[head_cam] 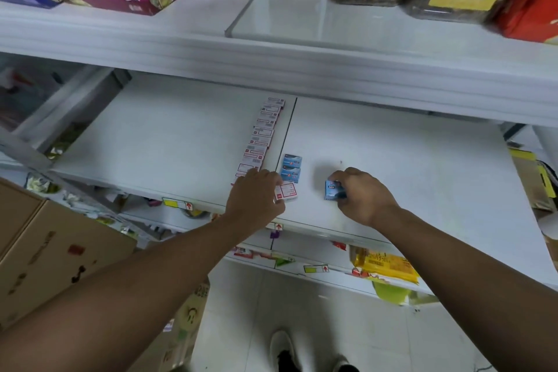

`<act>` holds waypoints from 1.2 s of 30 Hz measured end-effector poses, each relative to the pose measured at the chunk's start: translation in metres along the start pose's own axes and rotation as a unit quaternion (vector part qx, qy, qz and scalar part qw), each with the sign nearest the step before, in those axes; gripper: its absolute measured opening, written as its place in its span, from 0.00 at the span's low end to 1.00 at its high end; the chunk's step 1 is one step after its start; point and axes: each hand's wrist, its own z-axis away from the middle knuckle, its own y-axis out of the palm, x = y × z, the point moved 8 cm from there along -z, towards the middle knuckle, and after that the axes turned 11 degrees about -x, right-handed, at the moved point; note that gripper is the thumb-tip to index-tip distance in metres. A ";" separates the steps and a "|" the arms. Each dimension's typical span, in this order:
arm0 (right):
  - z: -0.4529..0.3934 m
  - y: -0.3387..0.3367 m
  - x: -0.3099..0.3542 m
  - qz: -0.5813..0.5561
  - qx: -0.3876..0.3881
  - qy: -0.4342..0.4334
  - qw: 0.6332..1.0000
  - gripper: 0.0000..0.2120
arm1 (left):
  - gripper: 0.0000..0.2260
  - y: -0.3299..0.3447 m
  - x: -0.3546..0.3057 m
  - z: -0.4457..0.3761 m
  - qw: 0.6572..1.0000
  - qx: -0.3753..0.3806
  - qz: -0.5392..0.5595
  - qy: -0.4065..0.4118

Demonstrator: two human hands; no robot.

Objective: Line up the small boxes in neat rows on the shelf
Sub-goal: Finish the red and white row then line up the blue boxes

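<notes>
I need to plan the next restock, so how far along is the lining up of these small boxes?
Done: a long row of red-and-white boxes beside the shelf seam. Started: two blue boxes in a second row. In hand: left hand on a red-and-white box, right hand gripping another blue box. Both remain unplaced.
</notes>
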 end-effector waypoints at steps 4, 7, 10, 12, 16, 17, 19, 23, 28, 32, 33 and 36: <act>0.011 -0.008 0.004 -0.004 -0.003 -0.013 1.000 0.24 | 0.20 -0.012 -0.006 0.008 1.000 -0.005 -0.006 -0.002; 0.019 -0.013 0.005 -0.006 -0.002 -0.022 1.000 0.24 | 0.20 -0.020 -0.012 0.014 1.000 -0.004 -0.014 -0.011; 0.030 -0.016 0.006 -0.013 0.003 -0.036 0.999 0.24 | 0.19 -0.024 -0.021 0.028 1.000 0.003 -0.019 -0.024; 0.038 -0.018 0.008 -0.019 -0.003 -0.050 0.999 0.25 | 0.18 -0.025 -0.030 0.042 0.999 0.009 -0.021 -0.023; 0.057 -0.020 0.012 -0.036 -0.005 -0.073 0.997 0.23 | 0.20 -0.024 -0.041 0.071 0.999 0.015 -0.030 -0.024; 0.061 -0.021 0.013 -0.040 -0.005 -0.079 0.996 0.23 | 0.20 -0.025 -0.043 0.077 0.999 0.014 -0.032 -0.027; 0.070 -0.023 0.013 -0.044 -0.006 -0.087 0.995 0.22 | 0.19 -0.028 -0.044 0.087 0.999 0.008 -0.026 -0.038; 0.088 -0.026 0.014 -0.032 -0.005 -0.091 0.995 0.21 | 0.19 -0.035 -0.046 0.111 0.998 0.004 -0.021 -0.052; 0.114 -0.033 0.024 -0.010 0.006 -0.080 0.997 0.23 | 0.18 -0.045 -0.048 0.131 0.999 -0.013 -0.011 -0.043; 0.127 -0.033 0.035 0.012 -0.009 -0.075 0.997 0.23 | 0.18 -0.051 -0.041 0.127 0.999 -0.002 -0.007 -0.041; 0.130 -0.033 0.039 0.016 -0.014 -0.070 0.997 0.23 | 0.18 -0.053 -0.040 0.125 0.999 -0.006 -0.006 -0.037; 0.136 -0.033 0.050 0.015 -0.027 -0.048 0.998 0.21 | 0.18 -0.061 -0.032 0.122 1.000 -0.018 0.003 -0.013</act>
